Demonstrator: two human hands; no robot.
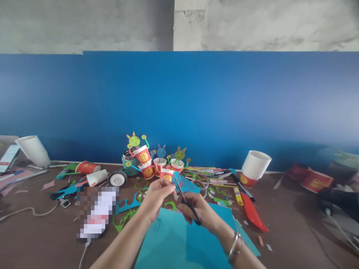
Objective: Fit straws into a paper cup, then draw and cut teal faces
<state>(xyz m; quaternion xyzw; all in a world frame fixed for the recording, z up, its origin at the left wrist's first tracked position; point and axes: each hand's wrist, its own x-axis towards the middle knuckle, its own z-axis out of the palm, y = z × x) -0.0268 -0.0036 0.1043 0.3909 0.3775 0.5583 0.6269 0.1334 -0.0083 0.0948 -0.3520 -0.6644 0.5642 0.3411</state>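
Observation:
My left hand [159,194] pinches a small piece of blue paper [175,178] with drawn lines on it. In my right hand [200,211] are black-handled scissors [189,207], their blades pointing up and left at that paper. Just behind lies a larger blue sheet with drawn patterns [190,185], partly covered by the hands and scissors. Below both hands, plain blue sheets [165,243] rest on the brown table. Beyond them stand red-and-white paper cups bearing paper animal heads, among them a yellow-green one [134,141], a blue one [161,151] and a green one [180,154].
Left of my arm are a phone [98,215] on a cable, tipped cups [88,167] and green paper offcuts [123,220]. To the right are stacked white cups [255,166], a glue stick [238,196] and a red pouch-like item [254,212]. A blue partition [196,104] bounds the back.

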